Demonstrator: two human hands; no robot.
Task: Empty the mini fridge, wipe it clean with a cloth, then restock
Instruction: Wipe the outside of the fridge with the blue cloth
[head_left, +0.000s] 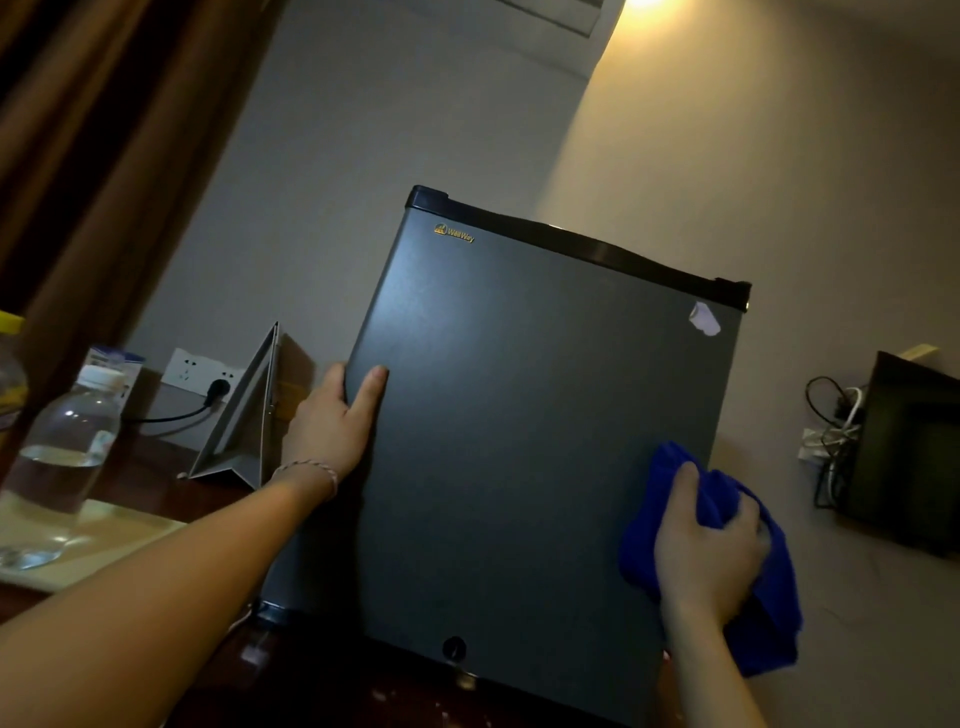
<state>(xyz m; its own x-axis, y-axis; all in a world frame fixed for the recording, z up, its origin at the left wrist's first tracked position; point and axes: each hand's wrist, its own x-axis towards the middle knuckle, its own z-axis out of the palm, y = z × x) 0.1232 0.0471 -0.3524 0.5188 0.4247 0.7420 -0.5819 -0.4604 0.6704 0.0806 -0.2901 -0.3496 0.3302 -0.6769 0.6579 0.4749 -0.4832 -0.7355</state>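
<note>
Item: mini fridge (519, 415), standing on desk, door closed. Left hand (332, 415) is gripping door's left edge; right hand (706, 551) is clutching blue cloth (769, 613) against door. Advice: overlapping strokes, fridge steadied.

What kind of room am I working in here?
Probably a hotel guest room: a mini fridge on a dark wooden counter, a water bottle on a tray, and a folded tent card by the wall.
</note>
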